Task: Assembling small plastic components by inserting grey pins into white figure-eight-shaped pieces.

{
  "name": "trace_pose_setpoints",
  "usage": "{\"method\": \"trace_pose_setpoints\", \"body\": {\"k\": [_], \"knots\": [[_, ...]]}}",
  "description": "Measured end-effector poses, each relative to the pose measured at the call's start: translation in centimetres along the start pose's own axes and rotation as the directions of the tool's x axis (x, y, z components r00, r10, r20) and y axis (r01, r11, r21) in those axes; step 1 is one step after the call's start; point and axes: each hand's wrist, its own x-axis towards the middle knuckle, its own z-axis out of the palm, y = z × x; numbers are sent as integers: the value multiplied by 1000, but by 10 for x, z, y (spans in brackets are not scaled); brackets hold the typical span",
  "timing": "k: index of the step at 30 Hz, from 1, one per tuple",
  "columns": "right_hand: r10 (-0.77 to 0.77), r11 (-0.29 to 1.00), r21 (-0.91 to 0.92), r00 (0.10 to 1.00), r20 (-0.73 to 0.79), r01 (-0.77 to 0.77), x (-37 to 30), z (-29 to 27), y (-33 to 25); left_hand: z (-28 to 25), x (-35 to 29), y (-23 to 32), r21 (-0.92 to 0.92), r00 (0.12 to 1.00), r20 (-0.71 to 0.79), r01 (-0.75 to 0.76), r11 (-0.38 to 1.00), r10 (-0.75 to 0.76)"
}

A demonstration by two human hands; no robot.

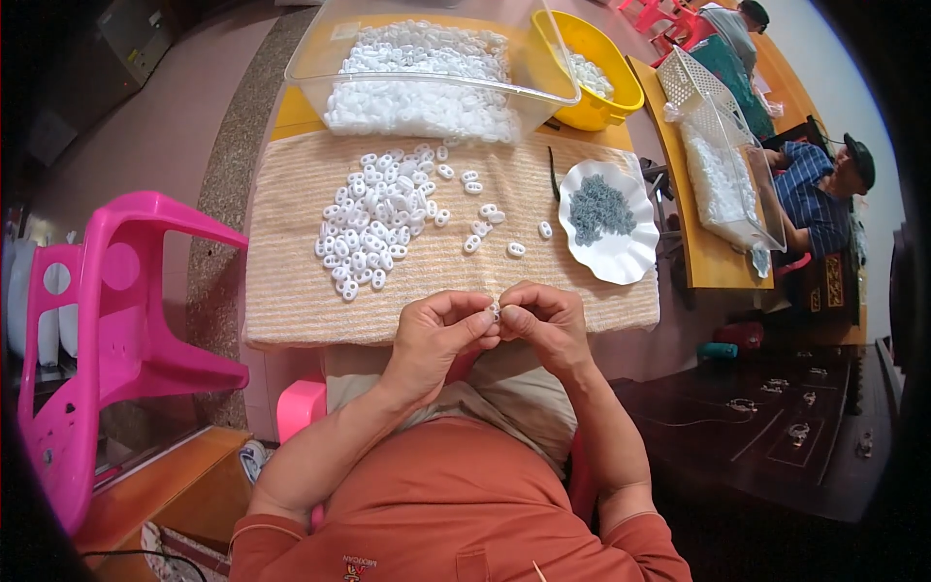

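Note:
In front of my body, at the near edge of the towel-covered table, both my hands meet with fingertips pinched together. My left hand [438, 339] grips a small white plastic piece [495, 309], mostly covered by the fingers. Against it, my right hand [549, 328] closes thumb and forefinger on the same piece; whether another tiny part is between them I cannot tell. Beyond my left hand lies a pile of white oval two-hole pieces [373, 215], with several strays to its right. Small grey parts [599, 209] are heaped on a white scalloped plate [630, 254] beyond my right hand.
A clear bin [427, 73] of white pieces and a yellow basin [582, 118] stand at the table's far side. A pink chair [145, 349] is on the left. At right, a person [819, 189] sits by another table with a clear bin [722, 179].

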Motion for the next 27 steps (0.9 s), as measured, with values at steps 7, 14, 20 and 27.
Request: {"method": "trace_pose_setpoints", "body": {"k": [7,14,20,27], "knots": [[2,1000,17,1000,-16,-1,-1,1,0,1,-1,0,-1,1000,-3,10,1000,-10],[6,999,33,1000,-20,-5,-1,0,2,1,-1,1,1,1000,-4,2,1000,-2],[-1,1000,-2,1000,-4,1,-1,-1,3,0,0,0,1,1000,-6,3,1000,-3],[-3,1000,22,1000,-14,4,-1,-1,5,1,-1,0,11,1000,-10,6,1000,-5]]}}
